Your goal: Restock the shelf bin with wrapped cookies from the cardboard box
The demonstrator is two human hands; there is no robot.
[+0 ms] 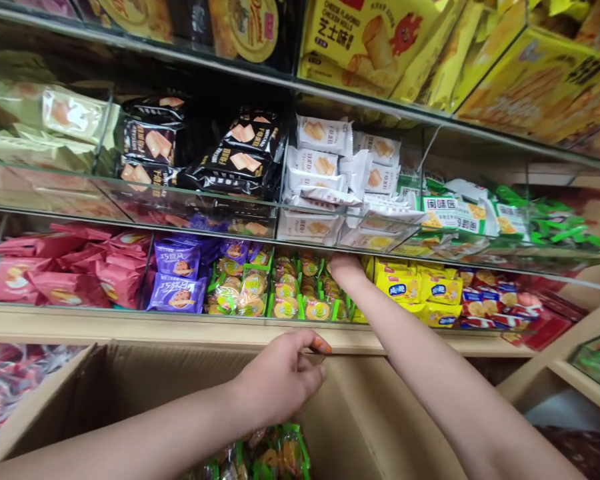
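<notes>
My right hand (347,270) reaches into the lower shelf, among clear packets of round biscuits (287,290) with green edges. Its fingers are hidden behind the shelf above and the packets. Below the shelf edge, my left hand (290,370) hovers over a cardboard box (375,407), its fingers loosely bent and apart, with nothing visible in them. Orange shows on a fingertip. Inside the box, more green-edged biscuit packets (285,453) lie at the bottom, partly cut off by the frame. Yellow packets (400,287) sit just right of my right hand.
Purple packets (177,273) and red packets (70,273) fill the lower shelf's left side. A glass front (205,207) edges the middle shelf, which holds black packets (245,153) and white packets (315,167). A wooden ledge (180,333) runs above the box.
</notes>
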